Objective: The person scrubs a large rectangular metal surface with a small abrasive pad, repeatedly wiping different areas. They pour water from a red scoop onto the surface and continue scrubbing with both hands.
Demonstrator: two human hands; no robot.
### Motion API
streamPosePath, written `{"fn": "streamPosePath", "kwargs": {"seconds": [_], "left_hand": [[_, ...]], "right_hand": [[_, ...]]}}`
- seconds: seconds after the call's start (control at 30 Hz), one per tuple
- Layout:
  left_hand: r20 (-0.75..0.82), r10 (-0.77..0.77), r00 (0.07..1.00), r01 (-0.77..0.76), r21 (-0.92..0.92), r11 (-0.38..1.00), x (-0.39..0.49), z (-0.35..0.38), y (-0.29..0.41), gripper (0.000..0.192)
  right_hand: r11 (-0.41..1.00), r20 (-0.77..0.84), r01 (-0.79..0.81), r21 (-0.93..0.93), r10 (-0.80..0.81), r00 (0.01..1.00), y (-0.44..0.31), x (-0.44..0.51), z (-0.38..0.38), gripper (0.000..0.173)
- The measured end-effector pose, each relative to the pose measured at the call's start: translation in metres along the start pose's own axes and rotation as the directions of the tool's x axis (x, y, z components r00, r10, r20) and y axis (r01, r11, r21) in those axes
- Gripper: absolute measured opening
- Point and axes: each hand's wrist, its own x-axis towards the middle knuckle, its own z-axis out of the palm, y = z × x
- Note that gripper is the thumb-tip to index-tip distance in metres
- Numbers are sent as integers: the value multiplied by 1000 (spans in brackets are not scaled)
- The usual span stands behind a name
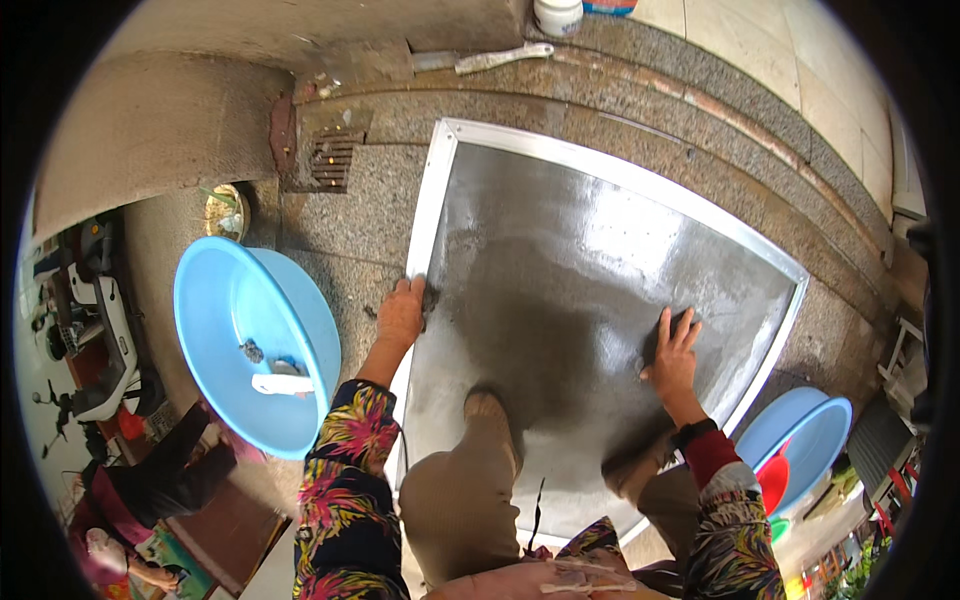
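A large framed mesh screen (540, 300) with a pale metal frame lies on the stone paving, its surface wet and grey. My left hand (401, 315) rests at the frame's left bar, with something dark, perhaps a scrubbing pad, partly hidden under its fingers. Over the right part of the mesh, my right hand (673, 352) has its fingers apart; a dark patch shows beside it, and I cannot tell whether it is an object or shadow. My shoes stand at the screen's lower part.
A blue plastic basin (217, 322) with a white-handled tool and a scouring pad stands left. Another blue basin (795, 427) with a red vessel is at right. A white-handled brush or scraper (504, 58) lies by the step, near a drain grate (332, 161). Another person (150, 487) is at lower left.
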Motion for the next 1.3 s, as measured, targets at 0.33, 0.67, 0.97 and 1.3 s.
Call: {"fn": "streamPosePath", "kwargs": {"seconds": [0.33, 0.67, 0.97, 1.3], "left_hand": [[74, 135, 988, -126, -115, 985, 59, -62, -26, 29], [-505, 87, 859, -194, -162, 967, 124, -60, 14, 23], [-535, 43, 844, -142, -146, 979, 214, -100, 33, 27], [-468, 144, 872, -220, -111, 969, 169, -90, 23, 27]], "right_hand": [[906, 188, 416, -75, -397, 898, -12, 62, -85, 46], [885, 114, 417, -209, -401, 909, -96, 81, -85, 99], [905, 70, 384, -184, -378, 923, -98, 79, -73, 102], [904, -36, 389, -179, -401, 915, -97, 83, -59, 97]]}}
